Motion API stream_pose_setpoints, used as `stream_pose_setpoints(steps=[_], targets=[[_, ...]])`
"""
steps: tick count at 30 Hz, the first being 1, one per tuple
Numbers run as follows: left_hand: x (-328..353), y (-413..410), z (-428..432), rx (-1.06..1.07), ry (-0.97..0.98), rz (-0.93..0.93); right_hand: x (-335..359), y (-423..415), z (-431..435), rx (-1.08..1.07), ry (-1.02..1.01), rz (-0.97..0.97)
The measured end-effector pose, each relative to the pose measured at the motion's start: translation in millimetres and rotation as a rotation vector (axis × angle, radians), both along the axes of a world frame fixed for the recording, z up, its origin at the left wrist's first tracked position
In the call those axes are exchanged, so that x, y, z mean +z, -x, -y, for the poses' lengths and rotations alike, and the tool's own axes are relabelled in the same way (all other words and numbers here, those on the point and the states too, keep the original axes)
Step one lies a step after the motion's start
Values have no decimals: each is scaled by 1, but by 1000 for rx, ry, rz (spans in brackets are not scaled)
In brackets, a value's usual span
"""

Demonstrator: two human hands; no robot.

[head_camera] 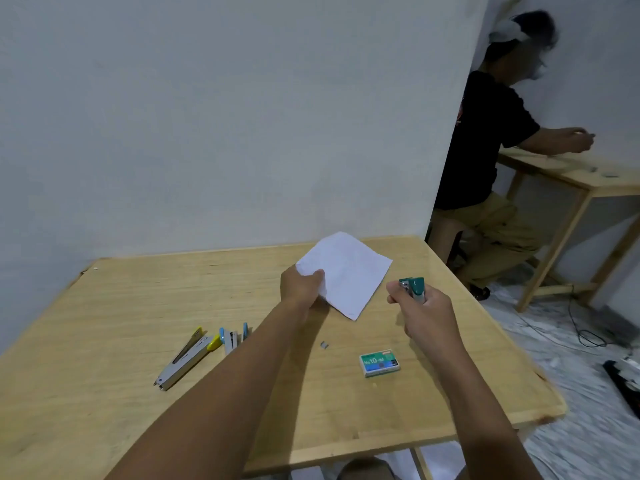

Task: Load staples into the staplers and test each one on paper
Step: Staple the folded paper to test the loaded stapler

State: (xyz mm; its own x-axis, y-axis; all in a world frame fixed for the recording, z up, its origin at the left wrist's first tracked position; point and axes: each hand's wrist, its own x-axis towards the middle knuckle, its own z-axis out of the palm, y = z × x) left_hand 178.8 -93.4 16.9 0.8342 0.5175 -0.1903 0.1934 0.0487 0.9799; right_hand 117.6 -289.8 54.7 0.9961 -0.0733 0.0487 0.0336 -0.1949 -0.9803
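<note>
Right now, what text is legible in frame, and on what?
"No.10": on the lid of the green staple box. The characters after it, the red brand strip and the small print are too blurred to read.
paper: only faint marks, unreadable.
green stapler, yellow stapler, blue stapler: no readable text.

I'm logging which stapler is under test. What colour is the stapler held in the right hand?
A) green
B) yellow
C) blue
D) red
A: the right hand grips the green stapler next to the paper, while the yellow stapler and the blue stapler lie on the table.
</note>
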Motion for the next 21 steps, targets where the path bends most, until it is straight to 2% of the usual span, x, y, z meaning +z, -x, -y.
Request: stream_pose_setpoints(steps=[2,5,7,9,11,14,21], targets=[[-4,-8,4,9,-295,-59,0,-5,4,-3,22,-6],[-7,-14,8,49,-1000,-261,-2,-12,8,3,55,-38],[-11,-19,15,-58,-1269,-197,-5,-17,10,6,67,-53],[-14,-25,25,-227,-1292,-120,-7,-22,12,3,69,-70],[-20,-31,38,-375,-1243,-164,-10,-29,14,-6,59,-89],[-29,-44,46,-522,-1286,-230,-10,-35,15,5,35,-127],[-16,-73,6,-931,-1278,-273,-10,-47,15,32,39,-200]])
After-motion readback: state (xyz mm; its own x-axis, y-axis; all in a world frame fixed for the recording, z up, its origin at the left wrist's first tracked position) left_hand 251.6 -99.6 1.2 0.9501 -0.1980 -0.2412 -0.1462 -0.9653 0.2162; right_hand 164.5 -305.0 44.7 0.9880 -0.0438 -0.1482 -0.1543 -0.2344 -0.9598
